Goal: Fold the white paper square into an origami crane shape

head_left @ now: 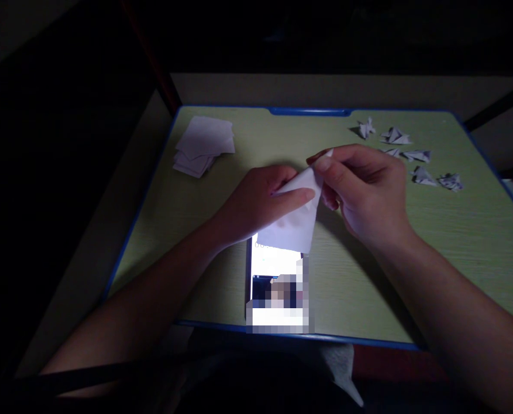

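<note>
A sheet of white paper (288,227) is held up over the middle of the table, its upper part folded to a narrow point. My left hand (267,195) grips it from the left, thumb laid across the front and the other fingers mostly hidden behind. With thumb and fingertips, my right hand (364,187) pinches the pointed top corner. Beneath the paper lies a phone (278,264) with a bright screen, partly covered by the sheet and partly pixelated.
Loose square sheets of paper (205,138) are stacked at the table's back left. Several small folded paper figures (395,136) lie at the back right. The pale green table (187,247) has a blue rim, and the surroundings are dark.
</note>
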Tool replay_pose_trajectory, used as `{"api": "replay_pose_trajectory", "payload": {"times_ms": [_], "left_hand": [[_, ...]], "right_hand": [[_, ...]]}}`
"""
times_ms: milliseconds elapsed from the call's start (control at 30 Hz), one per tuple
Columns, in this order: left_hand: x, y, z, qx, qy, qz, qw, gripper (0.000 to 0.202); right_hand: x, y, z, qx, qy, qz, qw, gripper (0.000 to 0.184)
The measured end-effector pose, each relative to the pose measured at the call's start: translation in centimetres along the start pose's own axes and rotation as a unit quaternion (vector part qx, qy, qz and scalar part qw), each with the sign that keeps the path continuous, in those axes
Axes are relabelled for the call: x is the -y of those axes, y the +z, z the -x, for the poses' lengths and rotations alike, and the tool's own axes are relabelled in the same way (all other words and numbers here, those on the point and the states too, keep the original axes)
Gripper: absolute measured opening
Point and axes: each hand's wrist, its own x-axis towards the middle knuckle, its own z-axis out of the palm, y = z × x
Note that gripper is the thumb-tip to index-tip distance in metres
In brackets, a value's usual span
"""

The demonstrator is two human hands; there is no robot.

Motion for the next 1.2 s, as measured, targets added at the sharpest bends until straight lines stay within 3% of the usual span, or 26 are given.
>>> {"api": "replay_pose_trajectory", "payload": {"times_ms": [367, 667, 1200], "left_hand": [[-0.2, -0.04, 0.08, 0.002, 0.009, -0.047, 0.999, 0.031], [0.11, -0.53, 0.04, 0.049, -0.059, 0.015, 0.997, 0.025], [0.22, -0.22, -0.14, 0.002, -0.012, -0.088, 0.996, 0.034]], "right_hand": [[0.16, -0.05, 0.06, 0.003, 0.026, 0.009, 1.0, 0.01], [0.28, -0.21, -0.09, 0.03, 0.082, 0.001, 0.996, 0.017], [0.55, -0.09, 0.0, 0.047, 0.063, 0.035, 0.996, 0.025]]}}
